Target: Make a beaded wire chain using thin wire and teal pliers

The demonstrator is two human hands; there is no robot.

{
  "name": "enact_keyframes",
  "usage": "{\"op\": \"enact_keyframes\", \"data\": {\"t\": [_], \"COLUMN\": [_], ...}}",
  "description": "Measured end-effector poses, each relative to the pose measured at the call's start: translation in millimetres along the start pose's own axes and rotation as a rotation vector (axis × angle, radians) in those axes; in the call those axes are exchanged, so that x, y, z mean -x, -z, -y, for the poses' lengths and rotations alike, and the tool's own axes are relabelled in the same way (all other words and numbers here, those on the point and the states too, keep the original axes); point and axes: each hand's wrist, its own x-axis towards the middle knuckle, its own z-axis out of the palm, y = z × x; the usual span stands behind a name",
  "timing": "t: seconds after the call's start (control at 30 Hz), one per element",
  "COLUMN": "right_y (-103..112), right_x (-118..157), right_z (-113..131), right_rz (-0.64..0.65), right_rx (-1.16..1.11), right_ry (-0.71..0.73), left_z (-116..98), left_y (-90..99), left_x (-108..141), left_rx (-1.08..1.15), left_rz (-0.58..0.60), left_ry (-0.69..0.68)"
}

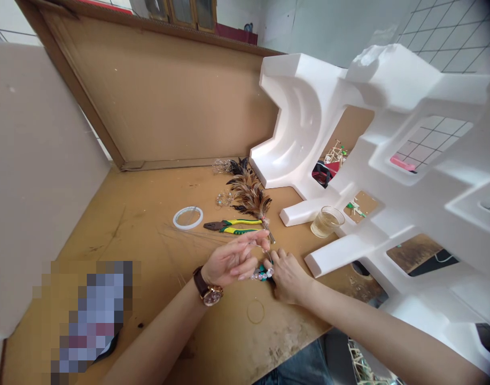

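Observation:
My left hand [233, 260], with a watch on its wrist, pinches a thin clear strand that curves up in a loop. Several clear round beads [264, 275] hang on this strand between my two hands. My right hand [289, 277] rests low at the table, its fingers curled downward beside the beads. Next to its fingertips a teal thing [261, 268] shows in part; it is mostly hidden, and I cannot make out what the hand holds. Just beyond lie pliers [242, 231] with yellow and green handles. A yellow rubber band [248, 312] lies nearer to me.
A white ring-shaped roll [176, 221], a bunch of brown feathers [250, 195] and beaded wire pieces [224, 199] lie farther back. At right a glass of pale liquid [326, 224] stands against large white foam packing [349, 198]. Cardboard [168, 107] walls the back. A pixelated object [92, 315] lies left.

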Motion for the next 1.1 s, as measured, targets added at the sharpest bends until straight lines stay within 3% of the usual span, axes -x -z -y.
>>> {"op": "enact_keyframes", "data": {"t": [0.13, 0.27, 0.33, 0.4, 0.5, 0.63, 1.1], "right_y": [2.2, 11.3, 22.9, 39.2, 64.6, 81.5, 81.0], "right_x": [4.4, 16.9, 26.0, 36.0, 48.4, 53.8, 48.4], "right_z": [-4.2, -24.5, -36.7, -46.2, -52.1, -49.6, -46.4], "right_rz": [-0.012, 0.025, 0.05, -0.011, -0.055, -0.082, -0.101], "right_rx": [-0.176, -0.388, -0.591, -0.752, -0.864, -0.835, -0.806], "right_ry": [-0.036, -0.128, -0.148, -0.102, -0.027, 0.011, -0.054], "left_z": [-2.5, -8.5, -11.9, -14.3, -15.4, -14.5, -16.0], "left_y": [0.0, 1.7, 2.7, 3.4, 3.9, 3.6, 1.0], "left_x": [0.6, 2.3, 3.0, 3.3, 3.2, 3.0, 3.2], "left_rx": [0.047, 0.084, 0.11, 0.141, 0.17, 0.201, 0.195], "left_rz": [0.019, -0.018, -0.054, -0.081, -0.086, -0.07, -0.086], "left_ry": [-0.007, -0.029, -0.05, -0.07, -0.072, -0.066, -0.08]}}
